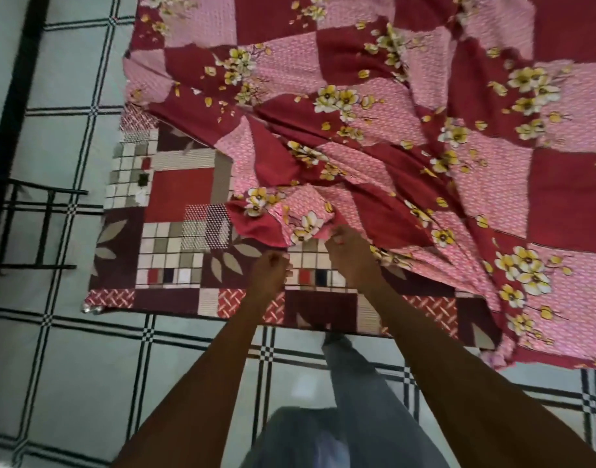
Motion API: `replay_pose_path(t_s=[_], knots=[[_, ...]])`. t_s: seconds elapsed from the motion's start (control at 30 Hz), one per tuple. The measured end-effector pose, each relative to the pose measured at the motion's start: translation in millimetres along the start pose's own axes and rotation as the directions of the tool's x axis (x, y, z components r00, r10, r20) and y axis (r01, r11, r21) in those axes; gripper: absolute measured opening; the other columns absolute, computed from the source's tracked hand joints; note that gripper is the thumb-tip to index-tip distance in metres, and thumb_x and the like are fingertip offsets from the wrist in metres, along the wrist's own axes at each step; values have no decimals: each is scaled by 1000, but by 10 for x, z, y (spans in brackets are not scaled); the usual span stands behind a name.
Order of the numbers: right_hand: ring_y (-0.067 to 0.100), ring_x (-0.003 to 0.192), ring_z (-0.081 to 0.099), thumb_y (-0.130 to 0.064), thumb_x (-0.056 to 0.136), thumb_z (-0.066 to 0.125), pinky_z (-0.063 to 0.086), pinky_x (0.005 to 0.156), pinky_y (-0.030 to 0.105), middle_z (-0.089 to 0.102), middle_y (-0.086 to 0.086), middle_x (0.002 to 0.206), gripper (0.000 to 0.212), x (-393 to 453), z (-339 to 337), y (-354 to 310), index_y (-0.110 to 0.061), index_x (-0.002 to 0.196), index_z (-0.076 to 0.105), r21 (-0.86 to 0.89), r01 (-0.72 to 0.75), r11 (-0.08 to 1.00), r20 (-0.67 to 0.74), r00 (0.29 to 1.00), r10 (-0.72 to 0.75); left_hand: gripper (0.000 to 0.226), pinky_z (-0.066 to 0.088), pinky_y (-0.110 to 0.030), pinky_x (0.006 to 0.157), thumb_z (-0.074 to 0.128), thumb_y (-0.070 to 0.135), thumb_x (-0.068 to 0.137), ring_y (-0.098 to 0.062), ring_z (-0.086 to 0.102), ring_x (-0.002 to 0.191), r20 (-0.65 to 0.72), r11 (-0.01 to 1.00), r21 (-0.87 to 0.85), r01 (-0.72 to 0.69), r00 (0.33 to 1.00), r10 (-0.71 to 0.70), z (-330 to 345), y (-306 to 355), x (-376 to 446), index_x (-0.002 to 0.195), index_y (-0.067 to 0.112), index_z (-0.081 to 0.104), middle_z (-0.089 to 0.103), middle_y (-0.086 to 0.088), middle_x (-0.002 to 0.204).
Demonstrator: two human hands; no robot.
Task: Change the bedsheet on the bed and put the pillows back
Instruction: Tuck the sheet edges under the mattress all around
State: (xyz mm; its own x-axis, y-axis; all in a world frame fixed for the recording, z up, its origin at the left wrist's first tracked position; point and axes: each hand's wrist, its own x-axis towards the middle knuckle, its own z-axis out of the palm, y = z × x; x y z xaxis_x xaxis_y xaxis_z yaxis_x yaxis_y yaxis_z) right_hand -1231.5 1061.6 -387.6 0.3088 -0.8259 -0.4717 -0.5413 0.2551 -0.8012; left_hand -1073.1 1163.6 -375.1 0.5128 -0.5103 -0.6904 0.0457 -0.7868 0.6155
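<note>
Head view, looking down at the near edge of the bed point(323, 310). Floral sheet point(425, 136), pink and dark-red checks with yellow-white flowers, covers most of the mattress, bunched and wrinkled toward the near left, right side draped over the near edge. Under it lies a second sheet with a geometric pattern point(182, 211) of red, maroon and beige squares with leaf shapes, exposed at the near-left corner of the bed.

Right hand point(349, 255) is pinching the loose corner of the floral sheet, fingers closed on the fabric edge. Left hand point(269, 268) is curled into a fist just beside it, over the geometric sheet; can't tell whether it holds any cloth, motion blur there.

Both forearms are extended forward from the bottom of frame. Jeans leg point(360, 383) is visible between the arms, standing on the tiled floor point(70, 366) with black-and-white grid lines. Dark metal rack point(30, 228) sits left of the bed. No pillows visible.
</note>
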Motion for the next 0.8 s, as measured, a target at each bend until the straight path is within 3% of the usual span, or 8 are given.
replay_pose_path(t_s=[0.07,0.17,0.3,0.4,0.47,0.53,0.67,0.8], knots=[[34,88,66,-18,91,60,47,82,36,70,18,96,26,189,242,-156,0,109,67,-126,63,990,9,998,-63,21,52,-44,81,61,33,89,-35,69,89,9,969,217,-115,993,116,-343,45,261,99,16,67,71,-12,92],[39,108,63,-10,94,64,44,93,37,65,23,113,29,361,562,-425,4,120,64,-192,69,979,-1,997,-71,20,47,-37,78,58,19,98,-27,65,91,-53,925,341,-168,979,197,-822,286,489,107,5,68,71,-13,99],[43,119,55,-20,92,65,42,99,42,55,25,127,47,650,1064,-803,1,133,57,-222,24,975,11,1000,-22,14,51,-38,78,62,17,93,-32,66,91,-63,947,285,-148,983,172,-1296,496,1015,104,8,63,69,-11,97],[47,127,45,-44,82,66,44,104,54,43,24,143,78,822,1444,-962,-8,148,44,-368,-49,929,24,998,62,47,50,-42,92,76,35,87,-31,60,106,-69,948,294,-122,987,148,-1443,514,1452,118,4,58,62,-13,115],[47,130,41,-53,81,71,41,107,54,40,24,146,86,887,1685,-927,-13,150,41,-444,-97,891,40,991,128,68,53,-45,95,84,44,78,-29,62,110,-4,973,214,-87,996,90,-1465,482,1687,122,2,55,62,-15,120],[42,123,50,-68,78,62,46,100,52,53,21,135,83,947,1914,-749,-16,141,50,-491,-110,864,-14,993,118,57,61,-46,84,89,32,76,-29,70,101,115,997,45,-58,992,52,-1451,481,1841,115,2,59,67,-18,115],[32,85,71,-27,94,55,53,71,36,74,14,90,26,917,2252,-636,-13,107,73,-363,-221,905,-228,963,144,31,55,-29,71,87,26,81,-17,70,78,330,994,50,-100,941,79,-1538,435,2094,97,3,74,74,-5,87],[-4,61,54,1,100,52,43,62,14,64,1,82,17,420,2628,-928,-1,101,69,-120,-208,971,73,973,218,47,50,-32,78,86,44,77,-22,67,88,324,996,59,-61,945,39,-1963,416,2172,102,8,69,70,0,91]])
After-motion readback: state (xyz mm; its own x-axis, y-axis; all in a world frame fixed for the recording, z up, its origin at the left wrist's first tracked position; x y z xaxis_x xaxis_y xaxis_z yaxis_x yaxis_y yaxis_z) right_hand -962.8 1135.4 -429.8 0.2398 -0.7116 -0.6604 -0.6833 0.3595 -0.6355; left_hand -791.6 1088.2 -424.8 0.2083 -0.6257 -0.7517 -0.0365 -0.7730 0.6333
